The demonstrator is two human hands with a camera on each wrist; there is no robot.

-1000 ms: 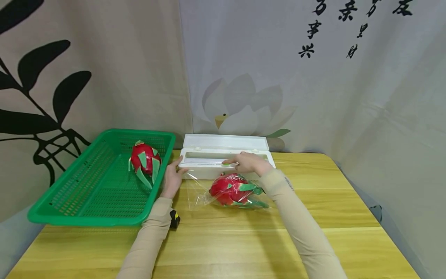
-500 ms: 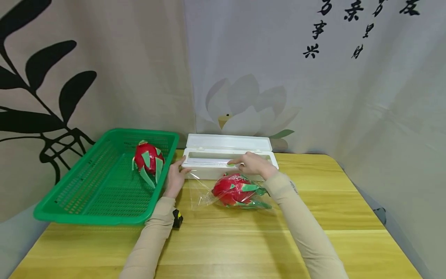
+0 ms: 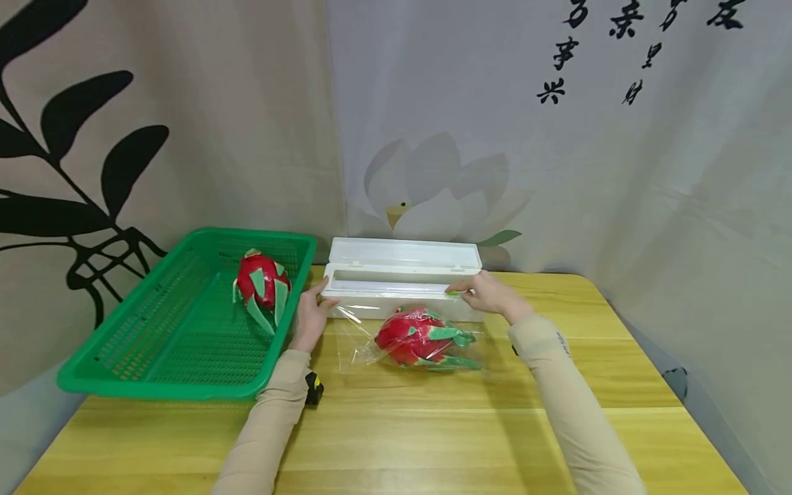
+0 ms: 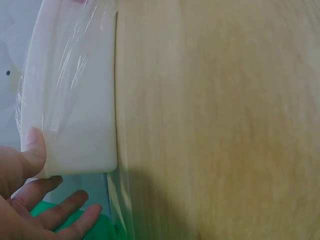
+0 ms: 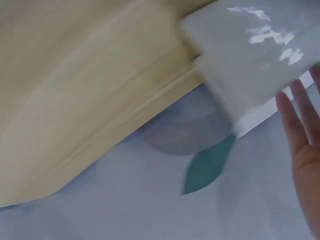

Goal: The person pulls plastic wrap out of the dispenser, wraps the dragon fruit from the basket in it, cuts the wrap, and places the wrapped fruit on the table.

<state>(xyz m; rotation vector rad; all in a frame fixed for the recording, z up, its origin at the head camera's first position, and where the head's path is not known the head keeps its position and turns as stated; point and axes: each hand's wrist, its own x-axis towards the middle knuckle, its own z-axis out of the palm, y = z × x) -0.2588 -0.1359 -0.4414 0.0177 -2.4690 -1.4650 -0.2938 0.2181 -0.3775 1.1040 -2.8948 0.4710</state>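
Observation:
A white cling film dispenser stands on the table with its lid raised. My left hand holds its left end. In the left wrist view the thumb presses on the dispenser's face and a finger touches its end. My right hand has its fingertips on a small green slide cutter towards the dispenser's right end; the thumb's hold is partly hidden. Clear cling film hangs from the front edge over a red dragon fruit with green leaf tips, lying just before the dispenser.
To the left, a green plastic basket bears another dragon fruit. Its right rim is close to my left forearm. A printed curtain hangs behind the wooden table.
My right hand has slid rightward along the dispenser with the green slide cutter, from near its middle towards its right end. The left hand keeps its place, and the wrapped dragon fruit stays put.

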